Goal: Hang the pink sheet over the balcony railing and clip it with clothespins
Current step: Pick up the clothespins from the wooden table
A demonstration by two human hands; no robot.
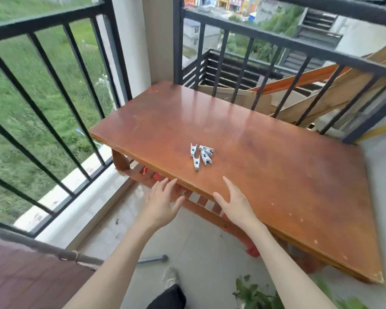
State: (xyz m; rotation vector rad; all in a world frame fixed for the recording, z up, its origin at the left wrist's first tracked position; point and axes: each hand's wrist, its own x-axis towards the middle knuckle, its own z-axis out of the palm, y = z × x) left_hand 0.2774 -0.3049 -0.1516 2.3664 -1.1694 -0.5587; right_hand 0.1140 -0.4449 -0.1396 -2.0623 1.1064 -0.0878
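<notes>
both hands are stretched out over the near edge of the wooden counter (276, 175), holding nothing. the left hand (159, 202) hangs just off the edge, its fingers (165, 185) straight and spread, tips about level with the counter's lip. the right hand (234, 200) lies over the counter top itself, fingers (228, 182) straight and released, thumb out to the side.

the clothespins (201, 155) — a small heap of pale grey ones — lie on the counter straight ahead of the hands, further from the person and roughly between the two. they are apart from both hands; the right hand's fingertips look the nearer, since that hand is already over the counter, so a short forward reach with the right seems the natural pick. the pins point different ways, most with their long axis running roughly away from the person, so a pinch across the width would probably suit.

the pink sheet is not in view anywhere — not on the counter, not on the balcony railing (276, 39), which stands bare along the far side and to the left. judging by that, the hanging has not begun, and the sheet must be found before any pin is of use.
</notes>
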